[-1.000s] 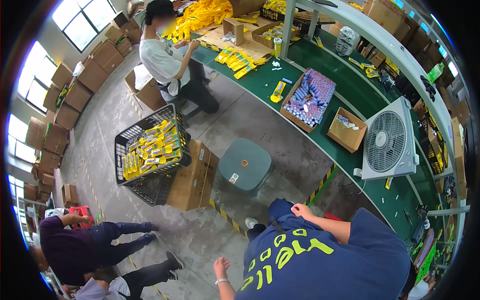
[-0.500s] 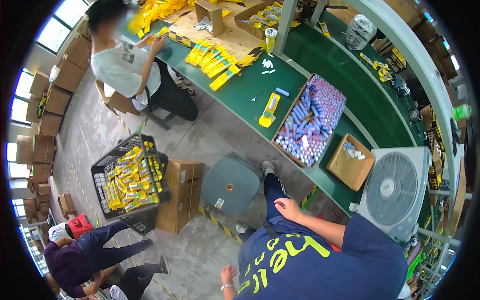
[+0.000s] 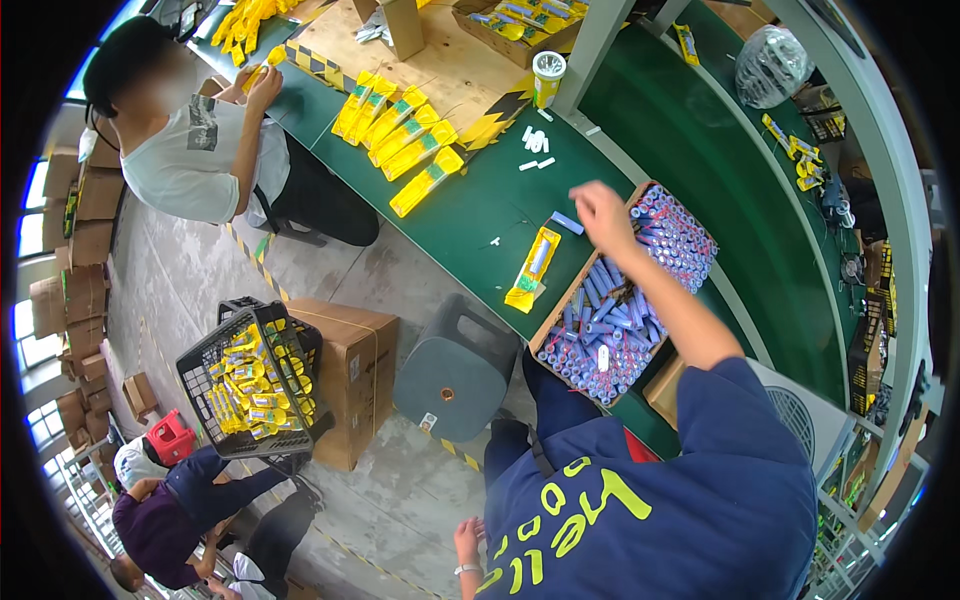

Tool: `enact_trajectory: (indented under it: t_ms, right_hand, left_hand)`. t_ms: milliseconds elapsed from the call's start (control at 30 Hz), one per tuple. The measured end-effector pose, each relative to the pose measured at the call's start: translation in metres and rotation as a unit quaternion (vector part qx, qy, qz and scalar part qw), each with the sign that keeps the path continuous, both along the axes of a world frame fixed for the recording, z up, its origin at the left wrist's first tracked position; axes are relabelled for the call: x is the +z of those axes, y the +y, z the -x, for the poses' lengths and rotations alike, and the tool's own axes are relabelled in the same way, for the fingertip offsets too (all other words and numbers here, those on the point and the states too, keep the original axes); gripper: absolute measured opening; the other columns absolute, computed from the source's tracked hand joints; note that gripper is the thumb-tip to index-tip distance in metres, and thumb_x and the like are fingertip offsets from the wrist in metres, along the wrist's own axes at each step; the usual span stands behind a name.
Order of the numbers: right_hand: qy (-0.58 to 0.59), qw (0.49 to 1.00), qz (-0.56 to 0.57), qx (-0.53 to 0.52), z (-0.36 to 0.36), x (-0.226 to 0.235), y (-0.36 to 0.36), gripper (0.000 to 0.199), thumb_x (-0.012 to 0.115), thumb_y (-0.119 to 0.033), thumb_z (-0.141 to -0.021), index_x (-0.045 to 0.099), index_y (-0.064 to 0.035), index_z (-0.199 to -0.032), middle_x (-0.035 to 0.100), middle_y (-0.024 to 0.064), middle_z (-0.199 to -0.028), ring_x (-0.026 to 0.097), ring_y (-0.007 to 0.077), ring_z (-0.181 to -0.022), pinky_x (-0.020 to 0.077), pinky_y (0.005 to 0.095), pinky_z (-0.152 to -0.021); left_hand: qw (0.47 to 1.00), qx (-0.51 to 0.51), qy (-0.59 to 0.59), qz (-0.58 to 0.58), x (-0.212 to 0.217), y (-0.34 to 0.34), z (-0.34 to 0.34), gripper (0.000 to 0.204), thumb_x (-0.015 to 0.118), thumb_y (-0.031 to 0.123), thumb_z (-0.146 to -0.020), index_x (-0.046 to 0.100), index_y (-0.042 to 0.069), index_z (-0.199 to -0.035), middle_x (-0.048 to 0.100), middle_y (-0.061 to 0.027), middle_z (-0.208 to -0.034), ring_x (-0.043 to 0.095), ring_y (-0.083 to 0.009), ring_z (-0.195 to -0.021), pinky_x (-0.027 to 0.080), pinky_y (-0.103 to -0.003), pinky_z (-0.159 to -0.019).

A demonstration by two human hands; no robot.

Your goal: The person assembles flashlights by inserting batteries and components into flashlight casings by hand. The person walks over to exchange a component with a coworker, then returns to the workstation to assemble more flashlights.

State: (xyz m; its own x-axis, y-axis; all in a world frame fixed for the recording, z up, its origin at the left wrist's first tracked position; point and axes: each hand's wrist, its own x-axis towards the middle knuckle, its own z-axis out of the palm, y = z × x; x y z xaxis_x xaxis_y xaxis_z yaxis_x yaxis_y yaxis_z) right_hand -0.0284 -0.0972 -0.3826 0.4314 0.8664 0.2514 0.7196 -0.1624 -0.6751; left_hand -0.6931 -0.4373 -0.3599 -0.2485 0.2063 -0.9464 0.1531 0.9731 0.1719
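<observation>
My right hand [image 3: 604, 216] is stretched out over the green workbench [image 3: 470, 262], slightly blurred, with fingers apart and nothing visible in them. Just left of its fingertips lies a single blue cylindrical battery cell [image 3: 567, 222]. My forearm crosses a shallow cardboard box [image 3: 540, 345] filled with many blue cells [image 3: 600, 320], some upright and some lying loose with red wires. A yellow package [image 3: 533, 268] with a blue cell on it lies left of the box. My left hand [image 3: 467, 543] hangs low beside my shirt, away from the bench; its fingers are partly hidden.
Several yellow packages [image 3: 405, 132] lie in a row on the bench, with small white pieces [image 3: 535, 142] and a yellow-and-white canister [image 3: 547, 78] nearby. A seated person [image 3: 205, 160] works at the left. A grey stool [image 3: 450, 375] and black crate [image 3: 225, 440] stand left; a fan [image 3: 795, 420] is at right.
My right hand has moved from in front of my body up and forward over the bench. My body and view have shifted nearer the bench; my left hand stays low.
</observation>
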Motion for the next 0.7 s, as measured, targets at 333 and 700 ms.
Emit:
enact_trajectory:
  t_ms: [333,700]
  right_hand:
    - [0.068,0.979,0.183,-0.06,-0.094,-0.094,0.139,0.018,0.071,-0.017,-0.078,0.07,-0.0057,-0.092,0.069,0.0128,-0.09,0.066,0.0309,-0.085,0.0519,0.0411,-0.077]
    - [0.047,0.982,0.175,-0.048,-0.074,-0.095,0.136,0.022,0.071,-0.025,-0.08,0.065,-0.0045,-0.084,0.067,0.0148,-0.084,0.066,0.0315,-0.081,0.0513,0.0431,-0.073]
  left_hand:
    - [0.998,0.046,0.051,0.005,0.017,-0.012,-0.025,0.026,0.058,0.023,-0.094,0.065,0.002,-0.107,0.068,-0.0082,-0.091,0.065,-0.0162,-0.078,0.053,-0.029,-0.068]
    - [0.997,0.046,0.055,0.009,0.012,-0.007,-0.034,0.023,0.059,0.022,-0.094,0.066,0.004,-0.105,0.069,-0.0069,-0.091,0.065,-0.0153,-0.076,0.052,-0.028,-0.066]
